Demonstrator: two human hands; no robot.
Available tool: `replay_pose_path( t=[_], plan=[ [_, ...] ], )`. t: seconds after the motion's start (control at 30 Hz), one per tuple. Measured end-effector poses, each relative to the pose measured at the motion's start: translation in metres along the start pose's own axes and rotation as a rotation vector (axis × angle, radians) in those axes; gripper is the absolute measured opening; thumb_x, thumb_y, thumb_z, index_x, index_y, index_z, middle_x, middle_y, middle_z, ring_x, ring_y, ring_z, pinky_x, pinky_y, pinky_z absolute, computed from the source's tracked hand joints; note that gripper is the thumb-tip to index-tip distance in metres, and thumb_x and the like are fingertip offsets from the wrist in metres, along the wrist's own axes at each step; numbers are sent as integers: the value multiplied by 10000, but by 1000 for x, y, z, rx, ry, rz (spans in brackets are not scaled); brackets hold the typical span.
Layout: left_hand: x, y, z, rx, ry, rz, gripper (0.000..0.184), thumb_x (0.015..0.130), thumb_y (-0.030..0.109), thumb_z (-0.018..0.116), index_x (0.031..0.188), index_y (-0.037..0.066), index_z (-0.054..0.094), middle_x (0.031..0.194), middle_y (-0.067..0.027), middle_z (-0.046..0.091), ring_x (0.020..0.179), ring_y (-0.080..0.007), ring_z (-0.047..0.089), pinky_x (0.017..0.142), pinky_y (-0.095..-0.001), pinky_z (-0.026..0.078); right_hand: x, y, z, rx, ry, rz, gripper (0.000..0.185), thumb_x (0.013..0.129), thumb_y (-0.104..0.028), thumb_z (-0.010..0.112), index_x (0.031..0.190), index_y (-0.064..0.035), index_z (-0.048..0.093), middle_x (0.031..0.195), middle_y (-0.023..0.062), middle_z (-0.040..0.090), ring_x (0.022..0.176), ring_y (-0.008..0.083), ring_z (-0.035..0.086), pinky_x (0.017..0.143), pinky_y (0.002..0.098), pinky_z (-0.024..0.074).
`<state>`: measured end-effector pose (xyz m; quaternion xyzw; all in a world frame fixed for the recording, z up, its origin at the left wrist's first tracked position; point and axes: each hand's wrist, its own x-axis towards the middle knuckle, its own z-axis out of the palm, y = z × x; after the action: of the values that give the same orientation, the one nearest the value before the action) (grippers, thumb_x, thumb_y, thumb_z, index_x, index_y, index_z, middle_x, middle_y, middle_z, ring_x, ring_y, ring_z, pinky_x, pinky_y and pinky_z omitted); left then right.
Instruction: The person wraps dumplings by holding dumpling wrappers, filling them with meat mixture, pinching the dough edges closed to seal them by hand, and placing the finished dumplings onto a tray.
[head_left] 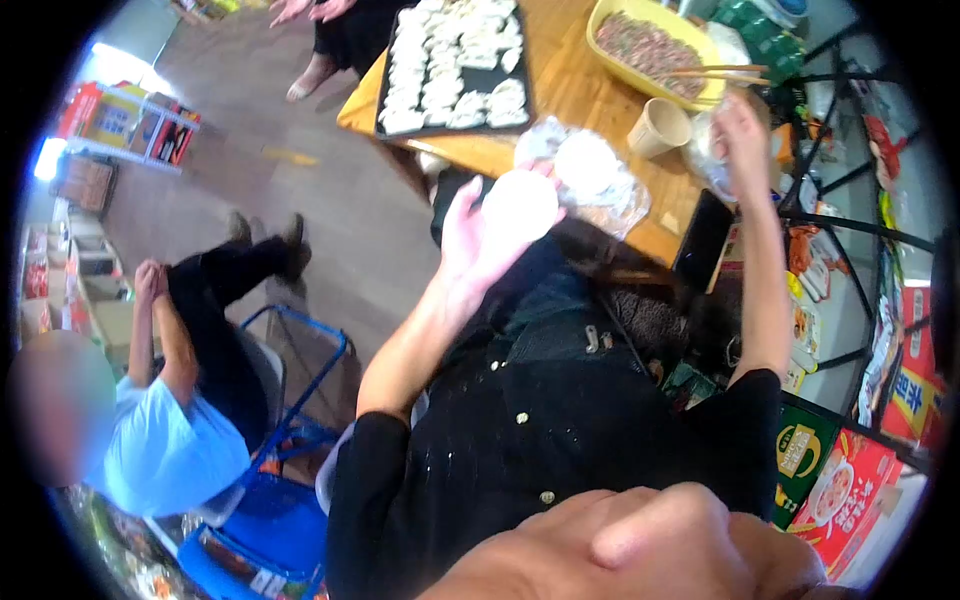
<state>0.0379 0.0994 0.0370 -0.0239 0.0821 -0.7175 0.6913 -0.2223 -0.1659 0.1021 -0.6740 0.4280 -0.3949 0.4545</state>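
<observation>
On my left hand (475, 235) lies a round white dumpling wrapper (520, 207), flat across the palm and fingers, with the thumb apart. My right hand (740, 140) is raised at the table's right side, fingers drawn together; whatever they hold, if anything, is hidden. Close beside it is a pale, see-through bowl or bag (708, 155). Between my hands, more white wrappers (586, 163) lie in a clear plastic bag (625, 205). A paper cup (658, 128) stands near the right hand. Behind it, a yellow basin (602, 18) holds minced filling, with chopsticks (720, 72) across its edge.
A black tray (487, 82) with rows of white dumplings sits on the wooden table (560, 90). A dark flat object (703, 235) is at the table's right edge. Packed shelves (850, 225) stand to the right. One person (175, 440) sits at left; another person's hands (310, 10) show at the top.
</observation>
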Motion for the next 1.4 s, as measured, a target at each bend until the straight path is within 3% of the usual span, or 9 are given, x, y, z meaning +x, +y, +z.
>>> replay_pose_path(
  t=[0.13, 0.23, 0.37, 0.43, 0.47, 0.63, 0.9, 1.2, 1.4],
  plan=[
    [6, 0, 11, -22, -33, -8, 764, 851, 341, 550, 1488, 33, 263, 1545, -199, 263, 1420, -395, 260, 1141, -628, 173, 52, -1, -9, -225, 33, -72, 629, 856, -420, 695, 1301, -14, 515, 1084, 54, 633, 871, 122, 578, 729, 269, 462],
    [9, -3, 9, -46, -37, -29, 771, 842, 362, 567, 1487, 50, 281, 1531, -199, 292, 1422, -395, 253, 1136, -631, 181, 70, -13, 3, -231, 3, -126, 677, 857, -447, 683, 1352, -23, 496, 1072, 58, 640, 904, 119, 580, 757, 263, 470],
    [17, -11, 2, -94, -58, -87, 707, 864, 335, 546, 1467, 55, 306, 1529, -185, 301, 1420, -371, 275, 1131, -630, 197, 107, -6, 1, -346, -150, -103, 386, 927, -320, 632, 1175, -24, 639, 1001, 41, 656, 843, 122, 622, 756, 242, 508],
    [15, -15, -1, -49, 0, -103, 724, 869, 343, 537, 1480, 48, 283, 1538, -177, 293, 1423, -374, 269, 1135, -612, 209, 123, 4, -1, -138, -216, -70, 308, 942, -263, 616, 1110, -8, 653, 1005, 44, 666, 853, 115, 649, 743, 230, 548],
    [15, -17, -4, 27, 10, -103, 736, 882, 352, 523, 1496, 46, 255, 1546, -183, 277, 1423, -376, 269, 1137, -586, 232, 129, 1, -7, -224, -277, -3, 331, 975, -252, 572, 1188, -4, 626, 1075, 33, 648, 952, 68, 621, 805, 191, 527],
    [15, -24, 6, 151, 42, -182, 711, 930, 358, 467, 1496, 1, 226, 1539, -229, 260, 1415, -387, 280, 1153, -520, 252, 111, -42, -18, -331, -102, -95, 342, 947, -277, 612, 1160, -11, 640, 1063, 53, 652, 944, 122, 646, 861, 257, 537],
    [19, -37, 14, 247, 219, -230, 701, 995, 422, 354, 1443, -108, 256, 1492, -270, 321, 1378, -406, 337, 1186, -440, 215, 92, -46, -32, 30, -125, -181, 290, 961, -223, 592, 1125, 13, 629, 1078, 67, 633, 994, 127, 632, 903, 242, 531],
    [-11, -38, -18, 621, 248, -307, 617, 1021, 474, 319, 1448, 29, 278, 1427, -226, 443, 1336, -349, 428, 1143, -414, 309, 78, -31, -35, 94, -24, -168, 276, 962, -189, 591, 1129, 29, 624, 1035, 95, 645, 937, 138, 650, 799, 247, 568],
    [-25, -40, -24, 603, 324, -346, 635, 991, 531, 350, 1385, 35, 395, 1458, -247, 396, 1338, -374, 420, 1149, -431, 303, 81, -18, -15, 116, -114, -221, 310, 956, -216, 600, 1139, 35, 610, 1034, 94, 645, 956, 149, 639, 832, 263, 553]
  ],
)
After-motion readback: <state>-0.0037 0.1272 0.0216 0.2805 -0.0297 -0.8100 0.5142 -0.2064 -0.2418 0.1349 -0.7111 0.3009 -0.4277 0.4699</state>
